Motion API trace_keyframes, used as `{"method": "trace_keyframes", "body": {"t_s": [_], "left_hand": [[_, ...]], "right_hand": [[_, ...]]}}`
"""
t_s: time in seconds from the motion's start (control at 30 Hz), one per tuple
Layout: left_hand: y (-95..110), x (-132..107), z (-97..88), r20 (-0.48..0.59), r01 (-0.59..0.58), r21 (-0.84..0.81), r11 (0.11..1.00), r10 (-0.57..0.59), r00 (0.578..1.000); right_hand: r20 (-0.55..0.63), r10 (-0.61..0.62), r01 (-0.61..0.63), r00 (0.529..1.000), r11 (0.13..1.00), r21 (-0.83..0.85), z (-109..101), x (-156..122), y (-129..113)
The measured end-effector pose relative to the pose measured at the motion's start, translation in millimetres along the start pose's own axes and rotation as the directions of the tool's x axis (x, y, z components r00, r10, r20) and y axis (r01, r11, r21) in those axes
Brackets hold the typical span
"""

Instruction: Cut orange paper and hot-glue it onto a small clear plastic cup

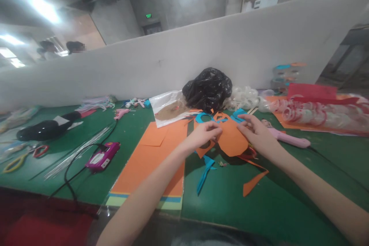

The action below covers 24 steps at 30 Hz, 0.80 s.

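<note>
A rounded piece of orange paper is held up over the table between my hands. My left hand pinches its left edge with thumb and fingertips together. At the upper right edge, the fingers of my right hand are bent round the paper. Beneath and behind it lie orange and blue paper offcuts, among them a blue strip and a curled orange strip. Red scissors handles show partly under the paper. A stack of orange sheets lies under my left forearm.
On the left are a purple power box with cables, thin clear sticks and yellow-handled scissors. A black plastic bag sits against the partition. A pink corded tool and stacked clear rings are on the right.
</note>
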<state>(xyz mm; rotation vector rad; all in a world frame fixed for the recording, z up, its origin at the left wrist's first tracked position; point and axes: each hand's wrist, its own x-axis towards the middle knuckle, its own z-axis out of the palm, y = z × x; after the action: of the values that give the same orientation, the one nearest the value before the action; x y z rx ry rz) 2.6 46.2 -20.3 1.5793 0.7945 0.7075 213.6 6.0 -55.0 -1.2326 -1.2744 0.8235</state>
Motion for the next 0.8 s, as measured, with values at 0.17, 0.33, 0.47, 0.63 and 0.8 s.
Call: {"method": "trace_keyframes", "body": {"t_s": [0.17, 0.33, 0.47, 0.63, 0.8], "left_hand": [[4, 2, -14.3, -0.099, 0.069, 0.040, 0.997, -0.065, 0.993], [0, 9, -36.5, -0.270, 0.013, 0.103, 0.995, 0.015, 0.963], [-6, 16, -55.3, -0.459, 0.004, 0.237, 0.972, 0.108, 0.882], [-18, 22, -68.9, -0.559, 0.032, 0.342, 0.939, 0.175, 0.810], [-23, 17, -69.5, -0.515, 0.039, 0.544, 0.838, 0.297, 0.804]], "right_hand": [[0.067, -0.014, 0.020, 0.998, 0.997, -0.076, 3, -1, 7], [0.101, 0.000, 0.010, 0.995, 0.995, -0.097, -1, -2, 4], [0.215, 0.036, -0.017, 0.976, 0.996, -0.092, 2, -7, -3], [0.284, 0.027, -0.002, 0.959, 0.996, -0.089, 12, -15, -1], [0.312, -0.017, 0.056, 0.950, 0.992, -0.116, 9, -16, 0]]}}
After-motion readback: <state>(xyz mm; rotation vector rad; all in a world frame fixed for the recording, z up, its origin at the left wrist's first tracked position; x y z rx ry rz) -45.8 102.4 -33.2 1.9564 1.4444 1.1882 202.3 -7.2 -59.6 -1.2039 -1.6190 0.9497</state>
